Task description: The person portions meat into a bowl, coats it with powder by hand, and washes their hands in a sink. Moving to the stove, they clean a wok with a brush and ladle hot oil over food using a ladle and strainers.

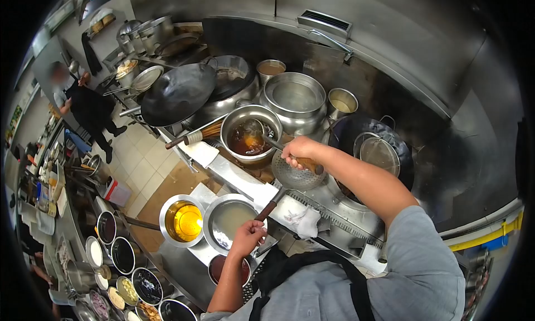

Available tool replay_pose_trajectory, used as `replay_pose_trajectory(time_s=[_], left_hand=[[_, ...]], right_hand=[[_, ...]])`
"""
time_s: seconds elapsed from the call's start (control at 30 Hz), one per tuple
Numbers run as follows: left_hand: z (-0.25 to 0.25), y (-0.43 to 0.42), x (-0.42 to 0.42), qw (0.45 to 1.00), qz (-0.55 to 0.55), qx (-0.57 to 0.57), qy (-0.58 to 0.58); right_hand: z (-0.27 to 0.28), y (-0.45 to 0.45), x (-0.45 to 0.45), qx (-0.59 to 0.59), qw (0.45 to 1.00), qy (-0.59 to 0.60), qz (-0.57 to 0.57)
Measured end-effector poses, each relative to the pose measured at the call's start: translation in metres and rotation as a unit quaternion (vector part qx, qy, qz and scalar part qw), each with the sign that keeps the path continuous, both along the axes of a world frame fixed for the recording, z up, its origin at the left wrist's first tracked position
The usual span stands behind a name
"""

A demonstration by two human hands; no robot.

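My right hand (301, 153) is closed around the wooden handle of a ladle (273, 143). The ladle's bowl sits in dark brown liquid inside a round metal pot (225, 132) on the stove. My left hand (248, 239) is over the near edge of a metal bowl (210, 230) of cloudy liquid, its fingers curled. Just above those fingers lies a brown wooden handle (267, 210) with a metal end; whether they touch it is unclear. A pot of yellow liquid (185, 220) stands to the left, and a container of dark red sauce (218, 270) is partly under my left forearm.
A large wok (178, 94) leans at the back left; another wok (341, 132) holds a strainer (380, 156) at right. A perforated ladle (298, 172), brush (194, 136) and white cloth (298, 216) lie along the stove. Another person (83, 100) stands at far left.
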State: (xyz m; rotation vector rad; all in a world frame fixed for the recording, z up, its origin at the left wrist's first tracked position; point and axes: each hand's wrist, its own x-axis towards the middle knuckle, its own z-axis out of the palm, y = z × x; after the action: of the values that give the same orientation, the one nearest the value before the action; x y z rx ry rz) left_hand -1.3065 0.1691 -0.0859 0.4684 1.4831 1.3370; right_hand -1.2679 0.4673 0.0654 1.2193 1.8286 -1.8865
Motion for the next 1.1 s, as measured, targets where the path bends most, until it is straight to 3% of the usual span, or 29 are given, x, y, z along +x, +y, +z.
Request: replay_pose_trajectory(time_s=[0.03,0.1,0.17,0.23,0.8,1.1], left_hand=[[0.000,-0.002,-0.002,1.000,-0.001,-0.006,0.000],[0.000,-0.007,-0.005,1.000,-0.003,-0.012,0.001],[0.000,-0.010,-0.009,1.000,-0.002,-0.011,-0.004],[0.002,-0.012,-0.013,1.000,-0.001,-0.015,0.000],[0.009,0.010,0.004,0.998,-0.055,0.001,0.035],[0.022,0.011,0.018,0.998,-0.051,-0.009,0.023]], right_hand=[[-0.006,0.004,-0.001,0.000,1.000,0.000,0.001],[-0.017,0.014,0.002,-0.325,0.934,0.057,-0.137],[-0.025,0.017,0.014,-0.370,0.912,0.090,-0.153],[-0.018,0.014,0.029,-0.463,0.851,0.109,-0.222],[0.025,-0.013,0.126,-0.557,0.774,0.218,-0.207],[0.030,-0.012,0.184,-0.535,0.772,0.259,-0.227]])
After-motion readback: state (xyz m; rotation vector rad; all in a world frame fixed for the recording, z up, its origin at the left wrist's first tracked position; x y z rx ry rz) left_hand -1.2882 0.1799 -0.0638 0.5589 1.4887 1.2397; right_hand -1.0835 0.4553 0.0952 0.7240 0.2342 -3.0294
